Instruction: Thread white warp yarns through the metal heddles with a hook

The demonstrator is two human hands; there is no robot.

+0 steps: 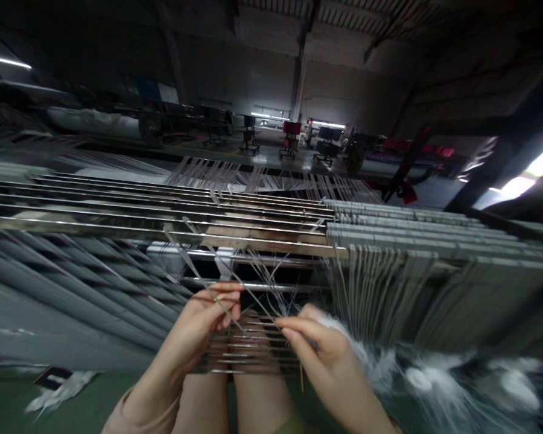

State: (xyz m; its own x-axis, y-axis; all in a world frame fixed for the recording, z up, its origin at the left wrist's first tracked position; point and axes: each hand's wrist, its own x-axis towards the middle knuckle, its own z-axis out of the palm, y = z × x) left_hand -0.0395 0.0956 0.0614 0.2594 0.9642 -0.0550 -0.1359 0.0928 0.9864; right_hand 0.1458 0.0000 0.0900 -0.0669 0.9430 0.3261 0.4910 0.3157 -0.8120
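Between finger and thumb, my left hand (212, 307) pinches a thin grey strip (187, 259) that slants down from the metal rods (262, 244). My right hand (319, 343), at the right, has its thumb and forefinger closed on the lower end of a second thin strip (253, 295). Whether these are flat wires or yarn I cannot tell. A slim yellow stick (301, 377) pokes out below my right hand; its upper part is hidden. Loose fine threads (276, 289) hang tangled between and beyond both hands.
Grey packed strands (384, 283) hang from the rods at right, with grey sheets of yarn (72, 295) at left. More rods (253, 346) lie above my knees. White thread waste (425, 380) is low at right. Machines and stands (292, 135) fill the dim hall behind.
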